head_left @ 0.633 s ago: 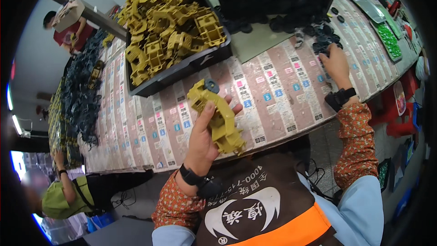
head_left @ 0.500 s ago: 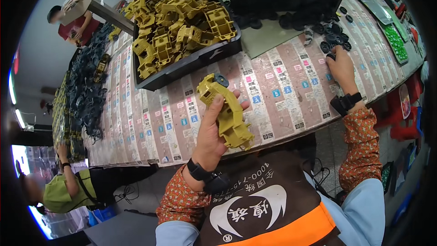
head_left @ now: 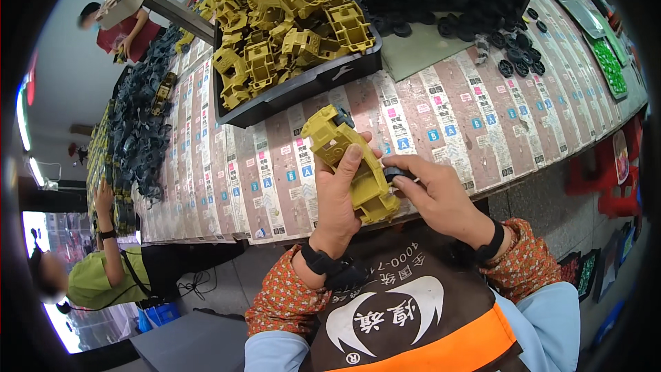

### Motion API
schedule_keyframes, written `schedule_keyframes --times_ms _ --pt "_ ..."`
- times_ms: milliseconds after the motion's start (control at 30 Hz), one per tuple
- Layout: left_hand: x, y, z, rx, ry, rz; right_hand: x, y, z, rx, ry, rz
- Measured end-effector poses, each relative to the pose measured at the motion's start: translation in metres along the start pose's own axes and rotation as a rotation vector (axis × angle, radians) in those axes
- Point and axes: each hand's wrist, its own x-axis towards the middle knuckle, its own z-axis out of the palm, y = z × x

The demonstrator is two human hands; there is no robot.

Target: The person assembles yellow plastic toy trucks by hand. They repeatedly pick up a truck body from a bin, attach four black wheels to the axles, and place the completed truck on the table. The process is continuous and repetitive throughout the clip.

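Observation:
My left hand (head_left: 339, 196) is closed round a yellow plastic toy car body (head_left: 368, 186), held tilted above the near part of the table. A dark wheel (head_left: 342, 117) sits at the upper end of the body. My right hand (head_left: 441, 193) pinches another dark wheel (head_left: 397, 173) between thumb and fingers, right beside the lower side of the body. Whether this wheel touches the body I cannot tell.
A black bin (head_left: 303, 93) heaped with yellow car bodies stands ahead. Loose black wheels (head_left: 520, 55) lie at the far right, by a dark container of wheels (head_left: 447, 0). Green parts fill a tray (head_left: 606, 69). Dark parts (head_left: 141, 110) line the left; two people work there.
My right hand has come from the loose wheels at the right to the car body, bringing a wheel. My left hand keeps hold of the body, which has shifted slightly right.

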Motion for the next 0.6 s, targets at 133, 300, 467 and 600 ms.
schedule_keyframes --times_ms 133,300,467,600 --pt "0.0 -0.001 -0.001 -0.056 0.009 -0.012 -0.005 0.005 0.003 -0.011 -0.035 -0.019" --pt "-0.004 -0.004 0.002 -0.051 0.013 0.039 -0.008 0.008 0.007 0.145 0.017 0.136" --pt "-0.005 -0.004 0.002 -0.031 0.009 0.071 -0.007 0.01 0.002 0.241 -0.01 0.184" --pt "-0.005 -0.01 0.004 0.014 0.03 0.115 -0.011 0.016 0.007 0.135 0.007 0.076"
